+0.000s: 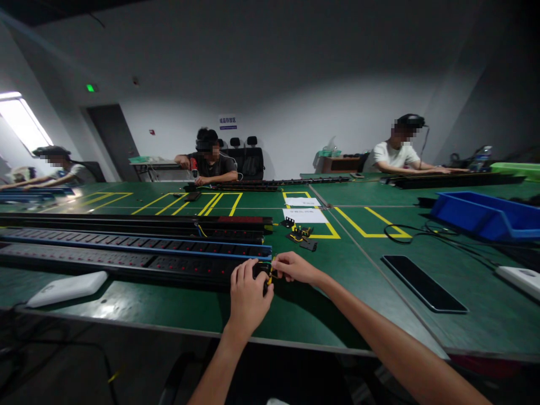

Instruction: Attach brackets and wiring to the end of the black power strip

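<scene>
In the head view, my left hand (248,287) is wrapped over the right end of a long black power strip (177,267) with rows of sockets and small red marks. Just beside it, my right hand (295,266) has its fingertips pinched at a thin yellow wire (270,277) coming out of that end. The fingers partly cover the wire and the strip's end. Behind this strip lies a blue-edged strip (139,243), parallel to it. Small black brackets (310,244), some with yellow wires, lie beyond my right hand.
A phone (424,284), black cables (447,239) and a blue bin (485,216) are on the right. A white power bank-like block (67,288) rests at the front left. White paper sheets (304,216) lie mid-table. Three people work around the green table (350,264).
</scene>
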`<state>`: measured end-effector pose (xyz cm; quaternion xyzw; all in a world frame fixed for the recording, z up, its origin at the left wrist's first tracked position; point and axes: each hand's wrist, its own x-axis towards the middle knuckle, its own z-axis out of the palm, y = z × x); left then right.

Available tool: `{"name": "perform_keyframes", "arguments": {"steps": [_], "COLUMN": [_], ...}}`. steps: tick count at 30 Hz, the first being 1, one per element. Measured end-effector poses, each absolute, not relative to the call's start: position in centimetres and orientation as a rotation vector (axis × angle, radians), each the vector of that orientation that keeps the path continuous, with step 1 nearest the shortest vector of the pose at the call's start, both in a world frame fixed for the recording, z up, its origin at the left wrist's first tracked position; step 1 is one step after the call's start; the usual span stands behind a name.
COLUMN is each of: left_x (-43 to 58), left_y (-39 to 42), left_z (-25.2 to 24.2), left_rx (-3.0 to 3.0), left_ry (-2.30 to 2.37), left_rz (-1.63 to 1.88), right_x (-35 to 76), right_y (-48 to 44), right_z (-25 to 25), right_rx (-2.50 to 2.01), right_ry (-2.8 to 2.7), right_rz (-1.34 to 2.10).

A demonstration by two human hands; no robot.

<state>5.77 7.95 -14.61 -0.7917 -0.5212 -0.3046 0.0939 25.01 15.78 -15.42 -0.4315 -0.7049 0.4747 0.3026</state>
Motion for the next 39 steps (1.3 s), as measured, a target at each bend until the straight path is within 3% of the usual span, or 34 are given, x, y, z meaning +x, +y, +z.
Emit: {"name": "perform_keyframes", "arguments": {"steps": [39], "left_x": [5.85], "left_y": [7.98], "left_z": [-14.43], "left_rx": [-2.347], "left_ry": [-1.536], "left_rz": [-0.906], "right_x": [24.99], "right_y": [15.6], "right_z": [-15.04], "right_rx": [-1.159], "right_ry": [-1.882], "right_rz": [1.253]}}
